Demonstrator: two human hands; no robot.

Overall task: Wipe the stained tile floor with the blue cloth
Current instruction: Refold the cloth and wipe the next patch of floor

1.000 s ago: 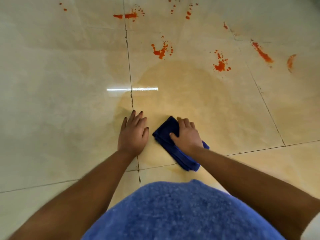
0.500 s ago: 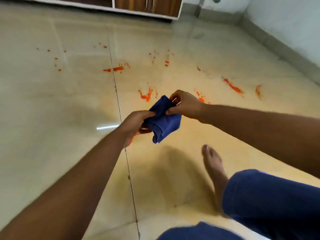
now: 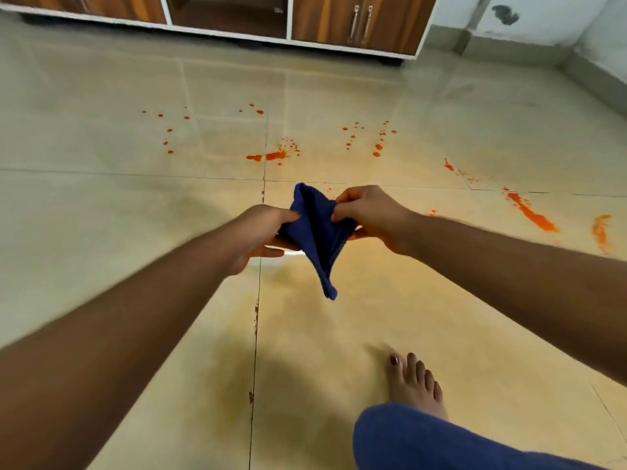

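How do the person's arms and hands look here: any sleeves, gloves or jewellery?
Both forearms are bare to the frame edge, with no sleeves in view. The left hand and right hand wear no gloves, and no rings, bracelets or watch are visible.

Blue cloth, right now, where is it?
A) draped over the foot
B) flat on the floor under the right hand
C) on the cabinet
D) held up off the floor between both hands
D: the blue cloth hangs in the air, pinched by the left hand and the right hand, with its lower corner dangling above the tile floor.
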